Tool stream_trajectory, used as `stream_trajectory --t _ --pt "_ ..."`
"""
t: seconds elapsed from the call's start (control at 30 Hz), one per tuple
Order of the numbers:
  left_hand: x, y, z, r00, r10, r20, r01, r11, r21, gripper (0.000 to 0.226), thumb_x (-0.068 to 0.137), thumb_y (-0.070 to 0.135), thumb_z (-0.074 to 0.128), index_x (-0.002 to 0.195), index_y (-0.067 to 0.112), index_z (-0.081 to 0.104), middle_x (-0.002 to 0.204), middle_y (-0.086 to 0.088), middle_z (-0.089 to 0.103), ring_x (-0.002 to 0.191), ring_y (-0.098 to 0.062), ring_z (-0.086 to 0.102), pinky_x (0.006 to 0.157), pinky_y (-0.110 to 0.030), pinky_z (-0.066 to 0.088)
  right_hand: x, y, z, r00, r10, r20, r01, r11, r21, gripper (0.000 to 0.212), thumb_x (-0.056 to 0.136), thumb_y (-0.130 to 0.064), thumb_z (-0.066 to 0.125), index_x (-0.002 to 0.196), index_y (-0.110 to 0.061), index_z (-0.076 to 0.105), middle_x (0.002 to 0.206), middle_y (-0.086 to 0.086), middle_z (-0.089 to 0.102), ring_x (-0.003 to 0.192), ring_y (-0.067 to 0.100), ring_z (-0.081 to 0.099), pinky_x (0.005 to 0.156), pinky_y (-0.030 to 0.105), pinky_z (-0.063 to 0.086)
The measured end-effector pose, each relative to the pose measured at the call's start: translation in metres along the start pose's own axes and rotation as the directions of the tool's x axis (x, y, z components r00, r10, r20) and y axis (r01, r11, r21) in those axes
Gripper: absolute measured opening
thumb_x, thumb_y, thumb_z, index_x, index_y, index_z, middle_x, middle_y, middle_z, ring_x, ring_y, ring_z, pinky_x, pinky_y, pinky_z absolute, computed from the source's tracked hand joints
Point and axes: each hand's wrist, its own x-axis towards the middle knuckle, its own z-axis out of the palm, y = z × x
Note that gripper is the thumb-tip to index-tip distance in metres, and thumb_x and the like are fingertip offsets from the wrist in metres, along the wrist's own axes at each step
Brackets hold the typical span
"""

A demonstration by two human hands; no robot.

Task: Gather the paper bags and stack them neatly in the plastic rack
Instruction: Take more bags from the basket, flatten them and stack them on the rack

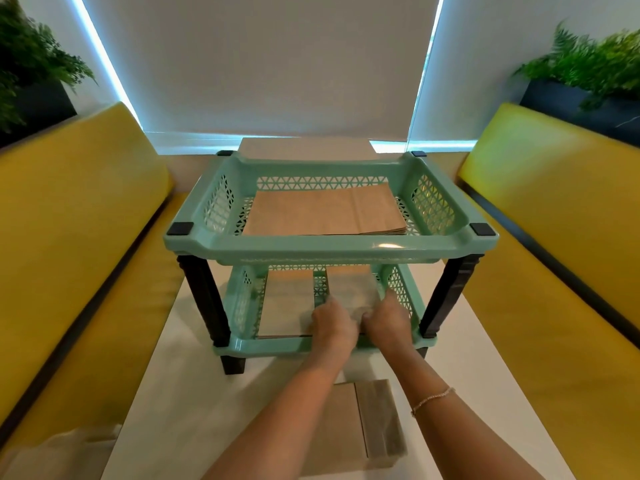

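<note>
Head view, my left hand: my left hand is in the lower centre of the frame, inside the bottom tier of the rack. The fingers are curled over the near edge of the right paper bag stack and they grip it.

Head view, my right hand: my right hand is just beside the left one, and its fingers also curl on the same stack. I judge that I hold with both hands so the bags slide in straight and do not fan out.

Rack: the green plastic rack stands in the centre of the frame on the white table. It has two tiers, with dark legs at the corners.

Top tier: a flat stack of bags lies in the upper basket with even edges. This part looks finished.

Bottom tier: a second pile lies to the left of the one I hold, with a gap between them, so two piles fit side by side.

Bags not yet gathered: some bags lie on the table in the lower centre of the frame, under my forearms, near the rack. One of them has a clear window.

Progress: I think the task is well advanced, but the bags on the table are left.
</note>
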Motion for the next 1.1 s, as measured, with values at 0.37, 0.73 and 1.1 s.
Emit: stream_trajectory --t 0.37,0.73,1.1 --pt "-0.043 -0.036 -0.038 0.983 0.145 -0.115 -0.163 0.971 -0.174 0.03 0.092 0.018 0.056 0.122 0.015 0.053 0.116 0.001 0.061 0.098 -0.012 0.059 0.08 -0.017 0.045 -0.06 0.013 -0.028 0.98 -0.196 -0.039 0.198 0.978 0.063 0.046 0.09 -0.009 0.054 0.135 -0.011 0.043 0.116 0.008 0.063 0.106 0.024 0.06 0.08 0.025 0.045" --pt "-0.109 -0.129 -0.025 0.992 0.02 0.126 -0.044 0.98 0.196 0.037 0.086 0.027 0.058 0.122 0.018 0.059 0.121 -0.008 0.055 0.112 -0.022 0.052 0.087 -0.028 0.047 -0.123 0.084 -0.003 0.983 0.128 0.131 -0.109 0.984 -0.139 0.036 0.089 -0.026 0.055 0.118 -0.005 0.056 0.109 0.011 0.063 0.099 0.025 0.06 0.085 0.032 0.05" --pt "-0.117 -0.13 -0.018 0.995 0.05 0.084 -0.072 0.955 0.289 0.037 0.091 0.026 0.056 0.127 0.016 0.054 0.126 -0.01 0.047 0.119 -0.023 0.046 0.09 -0.031 0.044 -0.144 0.07 0.005 0.994 -0.071 -0.083 0.051 0.973 -0.227 0.03 0.089 -0.017 0.051 0.118 -0.014 0.058 0.11 0.006 0.064 0.103 0.024 0.052 0.09 0.037 0.048"
